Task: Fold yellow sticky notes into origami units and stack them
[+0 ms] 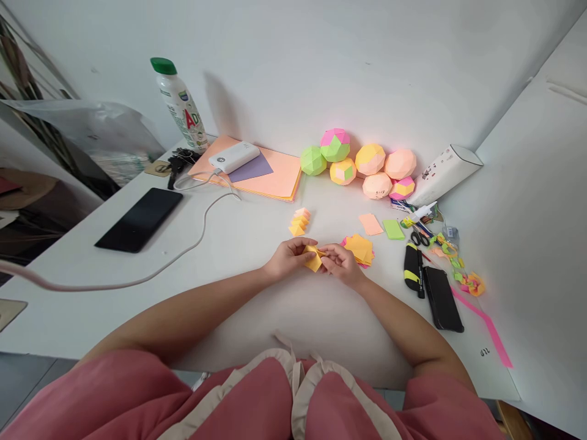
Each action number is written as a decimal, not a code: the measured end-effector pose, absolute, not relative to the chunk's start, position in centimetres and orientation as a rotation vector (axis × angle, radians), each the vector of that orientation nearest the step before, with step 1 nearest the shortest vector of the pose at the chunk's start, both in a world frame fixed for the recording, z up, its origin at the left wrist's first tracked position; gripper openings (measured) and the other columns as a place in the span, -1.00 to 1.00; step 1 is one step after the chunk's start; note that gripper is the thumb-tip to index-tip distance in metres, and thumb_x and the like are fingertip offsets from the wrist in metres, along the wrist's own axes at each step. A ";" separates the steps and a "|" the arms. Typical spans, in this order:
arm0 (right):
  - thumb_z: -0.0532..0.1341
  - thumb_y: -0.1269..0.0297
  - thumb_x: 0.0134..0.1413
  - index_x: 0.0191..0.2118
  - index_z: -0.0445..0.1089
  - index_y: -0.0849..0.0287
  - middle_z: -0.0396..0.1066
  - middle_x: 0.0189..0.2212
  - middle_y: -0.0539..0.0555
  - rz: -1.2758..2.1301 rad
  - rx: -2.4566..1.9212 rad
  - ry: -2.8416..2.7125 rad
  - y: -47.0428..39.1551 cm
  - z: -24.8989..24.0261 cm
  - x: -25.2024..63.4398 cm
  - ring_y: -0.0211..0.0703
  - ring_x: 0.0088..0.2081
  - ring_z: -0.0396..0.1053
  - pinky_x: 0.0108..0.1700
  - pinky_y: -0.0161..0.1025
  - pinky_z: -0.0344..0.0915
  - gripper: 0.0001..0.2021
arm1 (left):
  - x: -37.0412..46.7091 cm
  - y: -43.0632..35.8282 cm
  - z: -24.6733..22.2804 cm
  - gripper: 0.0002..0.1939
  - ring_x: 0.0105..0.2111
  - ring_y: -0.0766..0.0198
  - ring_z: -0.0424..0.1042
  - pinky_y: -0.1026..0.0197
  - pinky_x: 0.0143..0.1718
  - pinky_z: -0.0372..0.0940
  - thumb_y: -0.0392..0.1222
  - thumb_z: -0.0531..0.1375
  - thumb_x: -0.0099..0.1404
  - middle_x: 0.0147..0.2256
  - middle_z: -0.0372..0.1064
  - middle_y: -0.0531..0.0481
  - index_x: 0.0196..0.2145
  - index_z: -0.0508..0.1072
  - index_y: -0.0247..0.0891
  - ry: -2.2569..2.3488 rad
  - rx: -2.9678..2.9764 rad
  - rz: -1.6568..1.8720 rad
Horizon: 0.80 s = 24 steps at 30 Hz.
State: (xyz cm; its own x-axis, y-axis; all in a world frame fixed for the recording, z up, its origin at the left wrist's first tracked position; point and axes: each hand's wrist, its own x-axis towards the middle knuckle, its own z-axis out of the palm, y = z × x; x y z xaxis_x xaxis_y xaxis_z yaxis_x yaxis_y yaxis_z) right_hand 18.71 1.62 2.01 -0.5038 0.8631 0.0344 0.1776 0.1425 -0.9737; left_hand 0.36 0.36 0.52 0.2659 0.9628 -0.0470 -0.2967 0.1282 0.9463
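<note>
Between my two hands is a small piece of folded orange paper (314,261), held just above the white table. My left hand (290,259) pinches its left side with thumb and fingers. On the other side, the fingers of my right hand (342,264) are closed on the paper's right edge. Just behind my right hand lies a pile of orange paper squares (361,249) with pink showing beneath. Beyond my left hand sits a short row of folded orange and peach paper pieces (299,222). A peach sheet (370,224) and a green sheet (393,229) lie farther back.
Several faceted paper balls (369,160) stand against the wall. At right are a box cutter (412,267), scissors (419,239), a black case (443,299) and a pink strip (486,324). At left are a phone (140,220), a power bank (234,157), its cable (202,229) and a bottle (181,107).
</note>
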 end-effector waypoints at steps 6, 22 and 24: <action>0.22 0.15 -0.03 -0.20 0.30 0.18 0.46 -0.43 0.06 1.256 -1.115 -1.830 1.4 1.5 18.4 -0.25 -0.53 0.41 -0.44 -0.24 0.40 -0.72 | 0.5 0.3 0.3 -0.58 -0.34 0.22 0.45 0.11 -0.27 0.34 -0.04 0.27 0.06 -0.36 0.42 -0.04 -0.17 0.35 -0.31 0.900 1.050 1.082; 0.13 0.19 0.07 -0.31 0.41 0.21 0.39 -0.56 0.02 1.092 -1.084 -1.953 1.3 1.6 18.4 -0.32 -0.62 0.27 -0.56 -0.33 0.26 -0.79 | 0.4 -0.2 1.5 -0.76 -0.46 0.34 0.29 0.27 -0.47 0.24 -0.03 0.13 0.18 -0.39 0.35 -0.03 -0.38 0.43 -0.28 1.128 1.518 1.022; 0.13 0.20 0.06 -0.34 0.41 0.22 0.37 -0.55 0.02 1.079 -1.097 -1.980 1.4 1.7 18.3 -0.32 -0.58 0.25 -0.54 -0.34 0.21 -0.80 | 0.4 -0.3 1.8 -0.74 -0.47 0.34 0.30 0.27 -0.47 0.24 -0.01 0.13 0.17 -0.39 0.37 -0.03 -0.39 0.43 -0.29 1.111 1.478 1.016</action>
